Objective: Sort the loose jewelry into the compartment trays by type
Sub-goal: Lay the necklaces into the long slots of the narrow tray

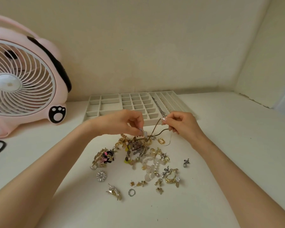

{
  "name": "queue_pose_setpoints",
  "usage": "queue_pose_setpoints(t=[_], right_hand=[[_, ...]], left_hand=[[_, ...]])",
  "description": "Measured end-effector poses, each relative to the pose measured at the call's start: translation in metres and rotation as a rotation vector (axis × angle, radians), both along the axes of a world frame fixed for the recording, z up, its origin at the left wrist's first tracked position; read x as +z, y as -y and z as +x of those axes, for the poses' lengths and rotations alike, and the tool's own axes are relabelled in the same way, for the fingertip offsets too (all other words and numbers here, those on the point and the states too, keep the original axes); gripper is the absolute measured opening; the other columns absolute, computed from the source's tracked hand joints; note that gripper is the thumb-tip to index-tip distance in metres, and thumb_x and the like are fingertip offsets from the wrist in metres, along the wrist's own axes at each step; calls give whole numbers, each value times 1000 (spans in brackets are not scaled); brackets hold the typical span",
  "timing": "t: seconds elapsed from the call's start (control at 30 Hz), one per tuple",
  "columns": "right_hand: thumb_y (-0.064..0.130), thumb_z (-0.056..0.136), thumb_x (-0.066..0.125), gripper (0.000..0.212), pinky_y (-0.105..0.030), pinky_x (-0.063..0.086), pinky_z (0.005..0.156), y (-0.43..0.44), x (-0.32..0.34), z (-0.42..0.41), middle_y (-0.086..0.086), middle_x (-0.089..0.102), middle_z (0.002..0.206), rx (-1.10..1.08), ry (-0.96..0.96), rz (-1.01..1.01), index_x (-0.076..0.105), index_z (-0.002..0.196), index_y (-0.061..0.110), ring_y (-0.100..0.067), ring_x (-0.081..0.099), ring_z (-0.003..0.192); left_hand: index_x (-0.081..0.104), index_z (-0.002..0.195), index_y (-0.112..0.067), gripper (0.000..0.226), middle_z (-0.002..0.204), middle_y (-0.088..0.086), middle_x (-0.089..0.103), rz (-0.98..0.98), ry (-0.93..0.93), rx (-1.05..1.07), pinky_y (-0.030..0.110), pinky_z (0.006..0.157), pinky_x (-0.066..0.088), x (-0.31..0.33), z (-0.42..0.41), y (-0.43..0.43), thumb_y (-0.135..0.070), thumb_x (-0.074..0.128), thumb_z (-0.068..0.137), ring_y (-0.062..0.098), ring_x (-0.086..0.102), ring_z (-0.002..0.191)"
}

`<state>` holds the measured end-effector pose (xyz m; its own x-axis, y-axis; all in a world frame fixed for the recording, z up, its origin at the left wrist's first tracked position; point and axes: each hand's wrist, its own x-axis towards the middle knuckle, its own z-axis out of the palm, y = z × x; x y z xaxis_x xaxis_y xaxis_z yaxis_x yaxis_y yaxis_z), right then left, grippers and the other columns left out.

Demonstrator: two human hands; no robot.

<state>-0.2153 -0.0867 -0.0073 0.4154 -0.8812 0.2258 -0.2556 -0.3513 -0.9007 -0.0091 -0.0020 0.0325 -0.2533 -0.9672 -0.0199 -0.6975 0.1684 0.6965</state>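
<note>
Forearms reach over a white table [229,145] where the left hand [122,122] pinches its fingers on a small piece atop the loose jewelry pile [138,157] and the right hand [182,125] pinches a thin gold chain [155,127] rising from it, near three compartment trays [136,102] beside a pink fan [23,79].

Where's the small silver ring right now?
Head view: the silver ring lies on the table at the jewelry pile's near edge, just right of the gold brooch, close to the gold studs.
</note>
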Motion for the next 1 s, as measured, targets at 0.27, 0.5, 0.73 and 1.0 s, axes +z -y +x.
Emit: queue_pose_setpoints(t=[0.27,0.5,0.73,1.0], right_hand=[[18,90,62,17,-11,39,60,-2,8,-4,7,68,71,-101,230,21,73,81,9,9,56,61],[22,92,57,20,-22,38,58,-3,14,-8,-2,69,74,-91,388,49,73,81,16,-13,52,70],[24,94,57,20,-23,40,54,-3,16,-8,-7,69,74,-100,473,80,71,84,13,-14,53,61],[27,96,53,22,-21,42,51,-3,19,-11,-6,70,69,-147,611,101,67,85,14,-14,56,55]], left_hand=[[61,93,-7,8,83,8,69,228,-65,-132,35,77,54,6,11,-7,-14,61,89,22,65,78],[65,86,-12,17,78,-2,70,225,24,-62,23,62,51,3,9,-4,-28,61,88,14,66,71],[58,96,-29,25,84,-10,58,2,244,20,19,65,40,-18,-3,4,-36,73,77,6,49,73],[64,101,-24,15,98,-7,57,-4,327,-61,17,70,43,-19,1,5,-26,66,86,9,50,80]])
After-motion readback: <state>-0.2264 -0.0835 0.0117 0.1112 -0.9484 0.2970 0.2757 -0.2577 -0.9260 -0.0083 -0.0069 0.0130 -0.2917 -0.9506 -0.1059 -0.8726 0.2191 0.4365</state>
